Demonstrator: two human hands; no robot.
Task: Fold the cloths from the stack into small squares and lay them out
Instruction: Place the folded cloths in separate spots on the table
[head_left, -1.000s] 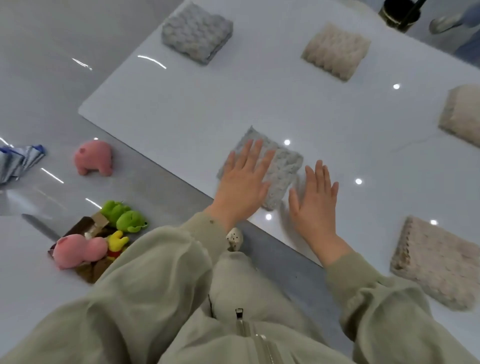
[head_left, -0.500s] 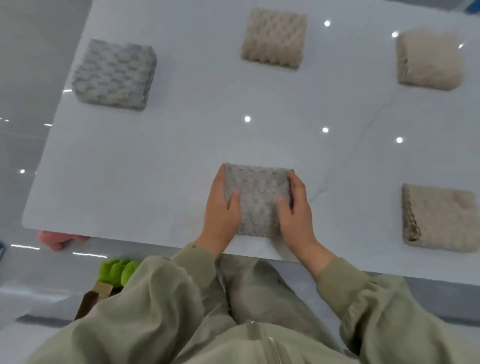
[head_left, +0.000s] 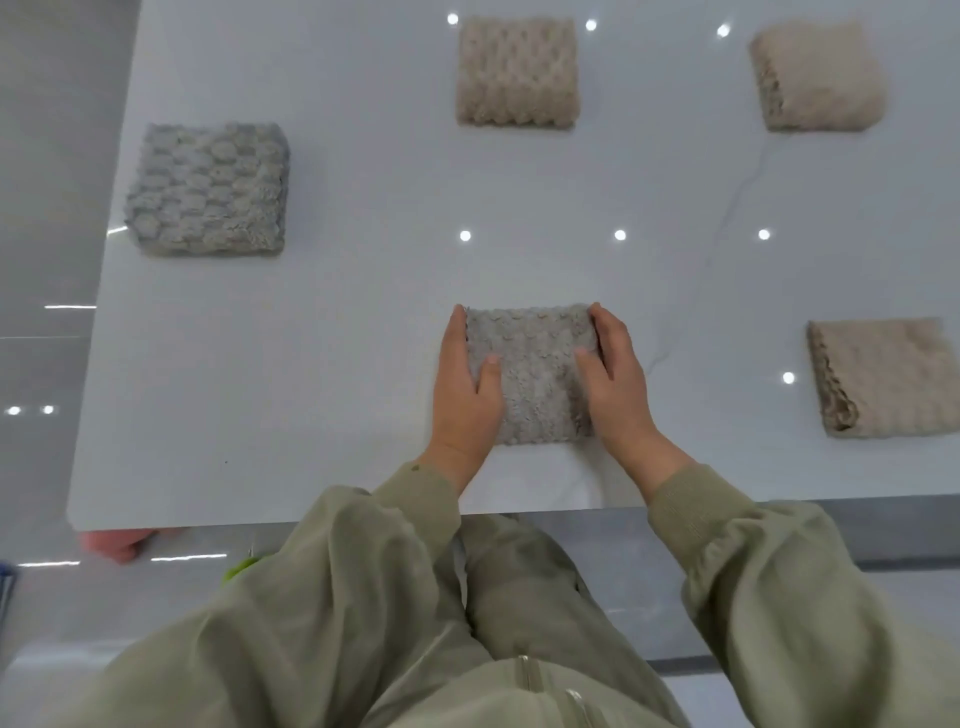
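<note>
A folded grey bobble-textured cloth (head_left: 530, 374) lies as a small square near the front edge of the white table (head_left: 337, 332). My left hand (head_left: 462, 395) lies along its left side with straight fingers, thumb resting on top. My right hand (head_left: 615, 384) mirrors it on the right side, thumb on the cloth. Both hands press against the cloth's edges. Laid out around it are another grey folded square (head_left: 208, 189) at the left and three beige ones: back centre (head_left: 517, 73), back right (head_left: 815, 78) and right (head_left: 888, 376).
The table's front edge runs just under my wrists, its left edge past the grey square. On the glossy floor below the front-left corner sit a pink soft toy (head_left: 111, 545) and a bit of a green one (head_left: 239, 569). My olive sleeves fill the foreground.
A second ago my left palm lay flat on the grey cloth and my right hand beside it. Both hands now flank its sides, and the cloth sits square to the table edge.
</note>
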